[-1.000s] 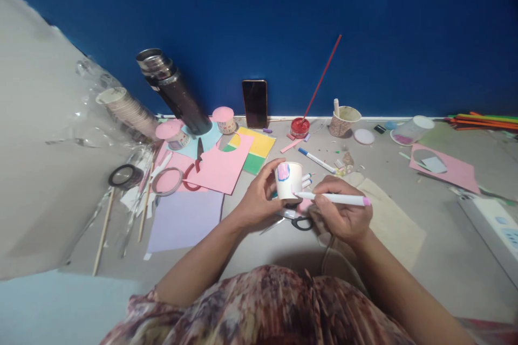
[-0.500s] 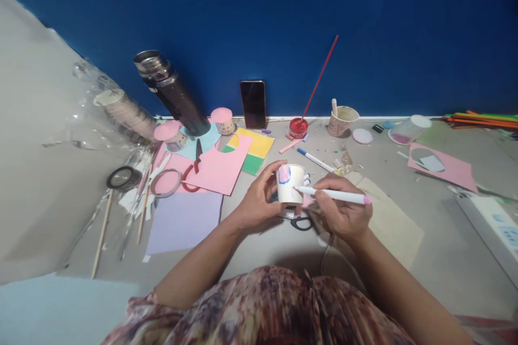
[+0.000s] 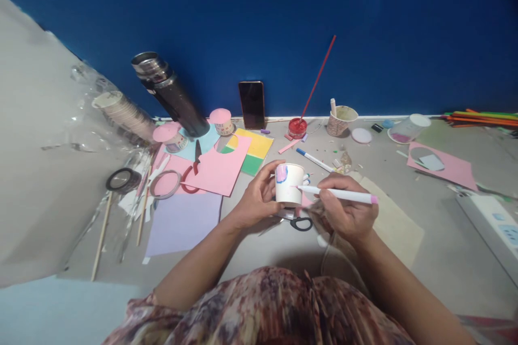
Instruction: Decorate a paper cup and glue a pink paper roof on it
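A small white paper cup [image 3: 290, 194] is held upright between the thumb and fingers of my left hand [image 3: 259, 194]. On its side is a pink patch outlined in blue, with a faint pink mark to the right of it. My right hand [image 3: 348, 207] pinches a white felt-tip marker [image 3: 343, 194] with a pink end. The marker's tip points left at the cup's wall; whether it touches I cannot tell. Below the cup, black-handled scissors [image 3: 301, 223] lie on the table, partly hidden. Several marker ends [image 3: 306, 178] show just behind the cup.
A phone [image 3: 251, 104] leans on the blue wall beside a dark flask [image 3: 178, 97]. Pink paper [image 3: 222, 167], purple paper [image 3: 184, 226] and red-handled scissors [image 3: 190, 178] lie left. A red paint pot [image 3: 297, 128] holds a stick. A white power strip [image 3: 491, 232] sits right.
My right hand has moved slightly right, drawing the marker's tip back a little across the cup. The cup has turned slightly, with its pink patch shifted left. My left hand still holds it.
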Motion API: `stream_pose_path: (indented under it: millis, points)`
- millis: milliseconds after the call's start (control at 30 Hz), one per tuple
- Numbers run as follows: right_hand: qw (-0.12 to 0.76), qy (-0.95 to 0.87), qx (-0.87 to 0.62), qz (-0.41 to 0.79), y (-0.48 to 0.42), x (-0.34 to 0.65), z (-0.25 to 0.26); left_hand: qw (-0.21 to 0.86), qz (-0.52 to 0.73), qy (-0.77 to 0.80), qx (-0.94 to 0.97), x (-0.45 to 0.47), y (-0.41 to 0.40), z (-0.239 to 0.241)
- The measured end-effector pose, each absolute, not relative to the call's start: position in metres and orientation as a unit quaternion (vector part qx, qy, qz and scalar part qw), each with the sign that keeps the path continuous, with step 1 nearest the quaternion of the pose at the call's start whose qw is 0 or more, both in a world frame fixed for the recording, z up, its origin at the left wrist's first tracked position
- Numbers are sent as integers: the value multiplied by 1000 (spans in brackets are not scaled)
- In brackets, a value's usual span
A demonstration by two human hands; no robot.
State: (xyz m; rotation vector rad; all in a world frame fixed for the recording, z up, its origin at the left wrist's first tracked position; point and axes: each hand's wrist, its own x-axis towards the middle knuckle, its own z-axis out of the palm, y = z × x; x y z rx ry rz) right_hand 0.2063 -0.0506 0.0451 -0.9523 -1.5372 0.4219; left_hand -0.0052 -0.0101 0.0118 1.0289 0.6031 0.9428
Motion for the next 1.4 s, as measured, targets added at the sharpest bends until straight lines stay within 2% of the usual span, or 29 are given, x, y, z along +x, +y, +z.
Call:
stream_pose_path:
  millis: [1400]
  points:
    - [619, -658, -378, 204, -54, 203, 46, 712, 446, 284, 462, -2, -11, 18]
